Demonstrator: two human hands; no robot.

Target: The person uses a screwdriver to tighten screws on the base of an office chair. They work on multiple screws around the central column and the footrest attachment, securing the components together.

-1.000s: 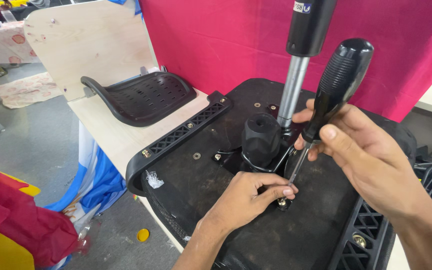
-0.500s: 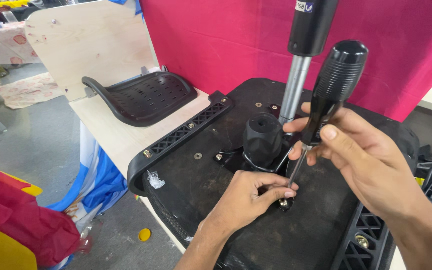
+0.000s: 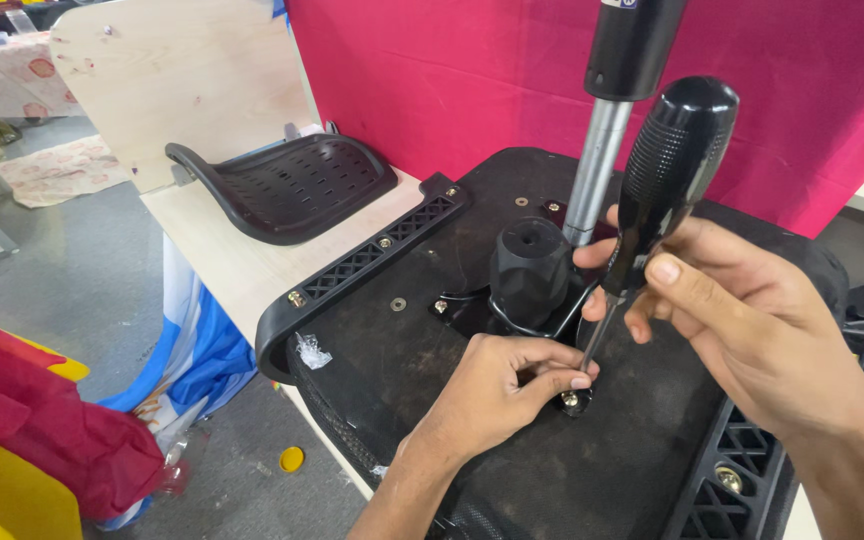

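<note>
An upturned black chair seat (image 3: pixel 422 350) lies on a pale wooden table (image 3: pixel 222 255). My right hand (image 3: pixel 752 320) grips a screwdriver (image 3: pixel 667 175) with a thick black ribbed handle, held nearly upright. Its thin shaft runs down to a screw with a washer (image 3: pixel 574 400) on the seat's underside. My left hand (image 3: pixel 497 385) rests on the seat, its fingertips pinching around that screw and the shaft's tip. Just behind stand a black round knob (image 3: pixel 530 265) and a silver gas-lift column (image 3: pixel 592 170) with a black upper sleeve.
A black perforated chair part (image 3: pixel 292 185) sits on the table at the back left, in front of a plywood board (image 3: pixel 182 80). A magenta cloth (image 3: pixel 472 70) hangs behind. Black armrest brackets (image 3: pixel 372 260) edge the seat. Red and yellow material (image 3: pixel 32 440) lies on the floor at left.
My right hand and the screwdriver have shifted slightly. My left fingers have closed in tighter around the screw at the tip.
</note>
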